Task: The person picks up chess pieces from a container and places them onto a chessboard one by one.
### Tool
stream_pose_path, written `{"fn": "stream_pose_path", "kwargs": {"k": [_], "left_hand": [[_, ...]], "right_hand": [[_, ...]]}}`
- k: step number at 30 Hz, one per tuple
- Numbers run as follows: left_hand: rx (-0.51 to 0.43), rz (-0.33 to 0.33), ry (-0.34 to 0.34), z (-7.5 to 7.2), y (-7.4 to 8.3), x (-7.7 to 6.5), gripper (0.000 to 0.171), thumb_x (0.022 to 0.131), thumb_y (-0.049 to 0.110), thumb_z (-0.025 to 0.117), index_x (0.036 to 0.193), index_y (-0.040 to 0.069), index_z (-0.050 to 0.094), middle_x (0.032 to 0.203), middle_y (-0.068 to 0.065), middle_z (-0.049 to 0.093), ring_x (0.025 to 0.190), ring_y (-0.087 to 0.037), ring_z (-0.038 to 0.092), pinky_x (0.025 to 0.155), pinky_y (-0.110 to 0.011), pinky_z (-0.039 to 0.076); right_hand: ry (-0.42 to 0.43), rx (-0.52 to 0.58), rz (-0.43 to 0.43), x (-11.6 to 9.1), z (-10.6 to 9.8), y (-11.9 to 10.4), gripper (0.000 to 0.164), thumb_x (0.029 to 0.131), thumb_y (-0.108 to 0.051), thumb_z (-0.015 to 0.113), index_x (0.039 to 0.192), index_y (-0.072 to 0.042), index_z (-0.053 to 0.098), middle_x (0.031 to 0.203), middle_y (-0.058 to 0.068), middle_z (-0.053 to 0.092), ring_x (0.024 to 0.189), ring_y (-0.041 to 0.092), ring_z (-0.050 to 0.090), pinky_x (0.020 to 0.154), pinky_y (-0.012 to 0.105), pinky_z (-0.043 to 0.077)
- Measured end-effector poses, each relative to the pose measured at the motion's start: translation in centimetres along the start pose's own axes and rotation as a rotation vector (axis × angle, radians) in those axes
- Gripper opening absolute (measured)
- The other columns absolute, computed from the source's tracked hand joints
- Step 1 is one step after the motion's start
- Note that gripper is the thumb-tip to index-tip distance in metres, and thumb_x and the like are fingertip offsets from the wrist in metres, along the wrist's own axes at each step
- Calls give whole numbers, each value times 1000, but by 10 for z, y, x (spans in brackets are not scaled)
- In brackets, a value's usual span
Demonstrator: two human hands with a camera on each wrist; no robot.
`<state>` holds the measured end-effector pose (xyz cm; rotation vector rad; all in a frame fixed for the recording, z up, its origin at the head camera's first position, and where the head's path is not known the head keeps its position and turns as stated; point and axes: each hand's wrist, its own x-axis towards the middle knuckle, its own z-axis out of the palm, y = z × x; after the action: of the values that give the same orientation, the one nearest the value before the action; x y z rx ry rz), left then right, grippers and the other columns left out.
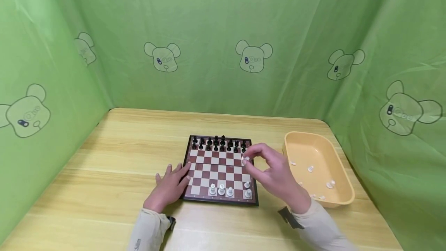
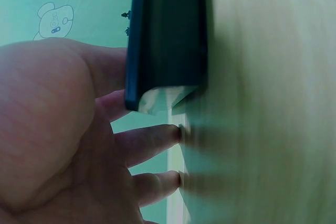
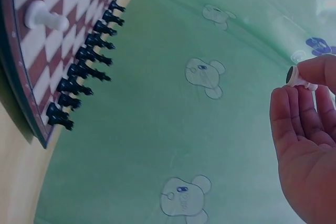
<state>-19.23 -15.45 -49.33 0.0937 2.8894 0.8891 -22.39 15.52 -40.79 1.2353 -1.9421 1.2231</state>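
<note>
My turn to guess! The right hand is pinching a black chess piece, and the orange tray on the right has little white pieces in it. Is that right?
Almost! The chess piece pinched by the right hand is white, not black; the head view shows it. The orange tray on the right does have little white pieces in it.

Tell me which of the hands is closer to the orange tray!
Right. The right hand is beside the orange tray, pinching a white chess piece; the left hand is across the chessboard, at its left edge.
</note>
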Motion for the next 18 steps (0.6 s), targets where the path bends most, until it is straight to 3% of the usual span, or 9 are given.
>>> {"fn": "stream_pose_path", "kwargs": {"k": [11,18], "left_hand": [[5,4,-2,1,-1,0,51,110,32,47,159,17,44,162,-23,37,150,-57,18,110,-85,3],[-3,11,6,1,-1,-1,51,110,31,48,158,16,44,162,-23,37,150,-57,18,110,-85,3]], "right_hand": [[-95,-17,-20,-17,21,12,30,79,11,73,106,-1,64,95,7,70,81,16,64,75,18,56],[-157,-66,74,-25,25,17,31,82,10,74,108,-4,64,99,1,69,85,13,65,77,19,57]]}}
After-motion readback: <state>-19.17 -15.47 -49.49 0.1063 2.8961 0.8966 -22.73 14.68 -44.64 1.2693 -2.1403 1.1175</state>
